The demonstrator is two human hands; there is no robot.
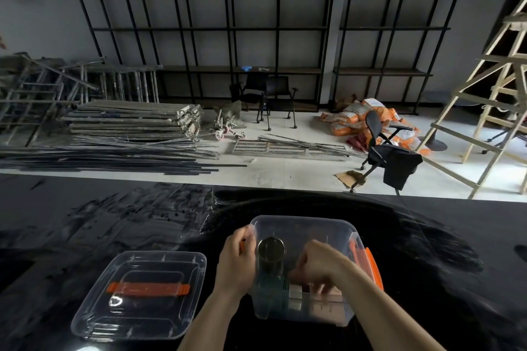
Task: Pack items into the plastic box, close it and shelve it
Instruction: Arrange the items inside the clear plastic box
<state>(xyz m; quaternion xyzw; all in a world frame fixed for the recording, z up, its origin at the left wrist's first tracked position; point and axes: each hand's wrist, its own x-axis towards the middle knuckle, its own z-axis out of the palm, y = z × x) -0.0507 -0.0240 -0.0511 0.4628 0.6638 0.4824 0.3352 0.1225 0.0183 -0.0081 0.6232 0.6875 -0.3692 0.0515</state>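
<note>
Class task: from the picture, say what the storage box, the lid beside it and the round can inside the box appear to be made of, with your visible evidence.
Storage box: clear glossy plastic, since its contents show through the walls; latches look like orange plastic.
Lid: the same clear plastic, the dark table visible through it, with an orange handle strip.
Round can: probably metal, judging by its shiny grey rim, though that is uncertain.
</note>
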